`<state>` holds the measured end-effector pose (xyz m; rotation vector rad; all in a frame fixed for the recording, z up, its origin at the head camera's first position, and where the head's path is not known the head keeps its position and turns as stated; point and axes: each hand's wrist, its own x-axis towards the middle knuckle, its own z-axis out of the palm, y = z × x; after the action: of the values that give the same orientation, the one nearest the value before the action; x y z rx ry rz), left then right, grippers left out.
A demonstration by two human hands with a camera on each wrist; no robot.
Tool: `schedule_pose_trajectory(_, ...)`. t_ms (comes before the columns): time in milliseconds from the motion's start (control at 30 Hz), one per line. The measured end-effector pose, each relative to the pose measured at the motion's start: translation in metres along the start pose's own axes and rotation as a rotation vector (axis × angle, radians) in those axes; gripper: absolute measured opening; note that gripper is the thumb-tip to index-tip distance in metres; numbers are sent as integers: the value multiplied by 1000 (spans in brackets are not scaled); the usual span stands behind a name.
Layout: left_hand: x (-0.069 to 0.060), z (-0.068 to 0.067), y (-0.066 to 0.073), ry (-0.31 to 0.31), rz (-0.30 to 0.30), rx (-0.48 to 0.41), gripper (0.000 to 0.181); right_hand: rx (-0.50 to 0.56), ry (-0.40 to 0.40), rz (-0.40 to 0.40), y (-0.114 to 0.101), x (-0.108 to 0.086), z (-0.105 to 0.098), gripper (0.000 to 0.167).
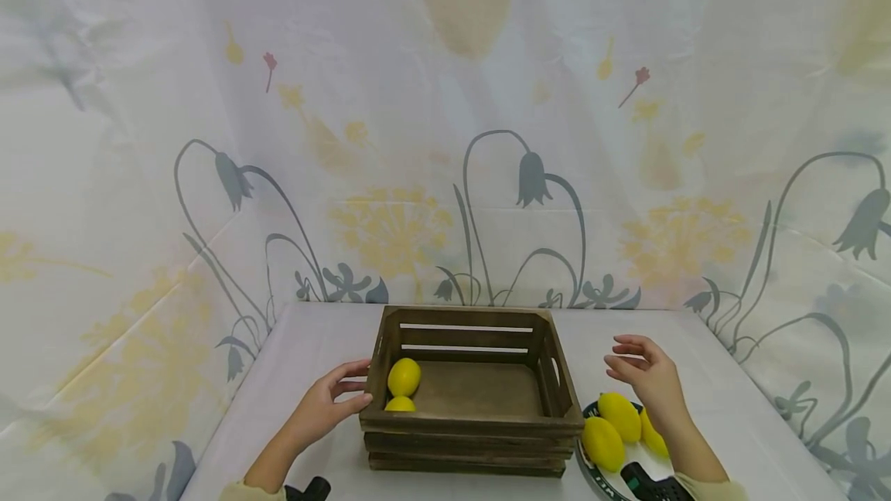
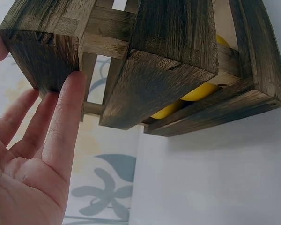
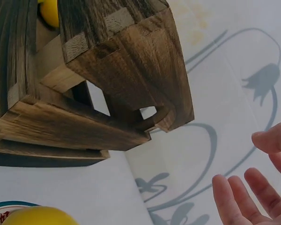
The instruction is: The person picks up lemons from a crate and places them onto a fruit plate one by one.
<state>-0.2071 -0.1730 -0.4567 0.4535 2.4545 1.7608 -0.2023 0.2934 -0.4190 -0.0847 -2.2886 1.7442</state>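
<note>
A brown slatted wooden crate point(image 1: 473, 425) stands on the white table, with two yellow lemons point(image 1: 404, 377) visible at its left inner side. My left hand point(image 1: 316, 412) touches the crate's left wall, its fingers fairly straight; in the left wrist view the fingertips point(image 2: 75, 82) lie against the dark wood point(image 2: 154, 79). My right hand point(image 1: 650, 381) hovers empty to the right of the crate, fingers loosely bent, above a plate point(image 1: 592, 472) holding several lemons point(image 1: 602, 444). The right wrist view has the hand point(image 3: 257, 187) apart from the crate point(image 3: 131, 70).
The plate sits close to the crate's front right corner, partly hidden by my right forearm. White table surface point(image 1: 313, 339) extends on both sides of the crate. Behind it hangs a curtain point(image 1: 418, 253) printed with flowers.
</note>
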Motion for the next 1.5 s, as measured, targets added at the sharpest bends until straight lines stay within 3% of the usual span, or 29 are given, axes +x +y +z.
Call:
schedule_pose_trajectory(400,-1,0,3,-14,28,-18,54,-19,-21,-26,-6,9,8,44)
schedule_pose_trajectory(700,-1,-1,0,5,11,2,53,6,-25,-75,-16,17,17,42)
schedule_pose_trajectory(1133,-1,-1,-2,1,7,-8,54,81,-50,-116,-27,27,29,39)
schedule_pose_trajectory(1500,-2,0,0,-3,6,-18,55,170,-58,-104,-33,39,41,36)
